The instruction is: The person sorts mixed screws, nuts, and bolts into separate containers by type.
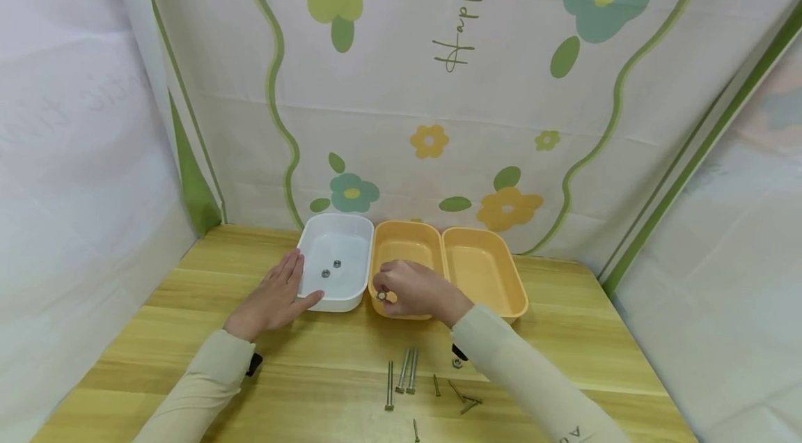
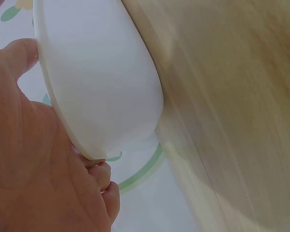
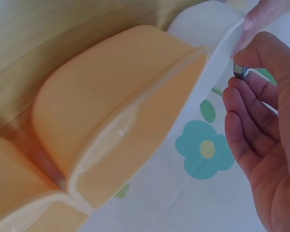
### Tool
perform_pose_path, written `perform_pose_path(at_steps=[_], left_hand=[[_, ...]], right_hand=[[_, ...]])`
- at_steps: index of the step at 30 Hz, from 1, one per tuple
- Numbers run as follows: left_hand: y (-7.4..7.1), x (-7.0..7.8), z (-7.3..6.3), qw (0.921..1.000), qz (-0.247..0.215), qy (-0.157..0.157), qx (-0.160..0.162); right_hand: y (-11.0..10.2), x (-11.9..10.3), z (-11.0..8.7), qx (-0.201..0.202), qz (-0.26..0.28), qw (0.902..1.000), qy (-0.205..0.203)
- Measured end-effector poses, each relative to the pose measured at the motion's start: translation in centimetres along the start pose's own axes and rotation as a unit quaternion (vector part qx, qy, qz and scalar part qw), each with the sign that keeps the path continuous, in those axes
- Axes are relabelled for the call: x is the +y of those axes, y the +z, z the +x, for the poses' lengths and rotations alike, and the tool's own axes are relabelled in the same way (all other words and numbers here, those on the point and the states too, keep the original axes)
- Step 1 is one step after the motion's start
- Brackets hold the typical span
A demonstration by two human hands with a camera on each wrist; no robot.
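In the head view my left hand (image 1: 274, 300) rests on the left and front rim of a white tray (image 1: 338, 237), fingers extended and thumb over the front edge. Two hex nuts (image 1: 326, 274) lie inside that tray. My right hand (image 1: 418, 290) pinches another hex nut (image 1: 381, 296) between thumb and fingertips, above the front of the middle yellow tray (image 1: 407, 237). The right wrist view shows this nut (image 3: 240, 71) up close, apart from any tray. From the left wrist, the white tray's outer wall (image 2: 101, 72) stands beside the left hand (image 2: 38, 154).
A second yellow tray (image 1: 482, 269) stands at the right of the row. Nearer on the wooden table (image 1: 313, 387) lie three long bolts (image 1: 390, 387), several small screws (image 1: 436, 385) and a loose nut (image 1: 457, 363) by the right sleeve. A flowered cloth (image 1: 376, 95) hangs behind.
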State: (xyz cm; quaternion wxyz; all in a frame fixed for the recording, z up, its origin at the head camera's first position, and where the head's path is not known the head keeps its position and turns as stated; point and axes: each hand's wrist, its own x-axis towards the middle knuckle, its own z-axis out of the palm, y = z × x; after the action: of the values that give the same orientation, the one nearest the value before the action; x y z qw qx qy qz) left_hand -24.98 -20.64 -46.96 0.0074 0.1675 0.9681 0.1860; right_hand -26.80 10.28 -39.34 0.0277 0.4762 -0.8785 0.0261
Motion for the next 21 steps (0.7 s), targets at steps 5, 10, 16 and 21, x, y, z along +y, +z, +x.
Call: perform_pose_path(at_steps=[5,10,16,21], left_hand=[[-0.2,0.2,-0.1,1.0000,-0.003,0.000,0.002],[-0.2,0.3,0.0,1.0000,-0.001,0.000,0.004],[-0.1,0.2,0.0,1.0000,0.001,0.000,0.004],[-0.1,0.3,0.0,1.0000,-0.001,-0.001,0.001]], right_hand=[[-0.4,-0.2,2.0,0.010,0.010,0.9997,0.020],[-0.2,-0.1,3.8,0.015,0.005,0.9990,0.041],[0.6,0.2,5.2,0.024,0.009,0.9980,0.058],[1.3,0.4,5.8,0.033,0.021,0.9963,0.076]])
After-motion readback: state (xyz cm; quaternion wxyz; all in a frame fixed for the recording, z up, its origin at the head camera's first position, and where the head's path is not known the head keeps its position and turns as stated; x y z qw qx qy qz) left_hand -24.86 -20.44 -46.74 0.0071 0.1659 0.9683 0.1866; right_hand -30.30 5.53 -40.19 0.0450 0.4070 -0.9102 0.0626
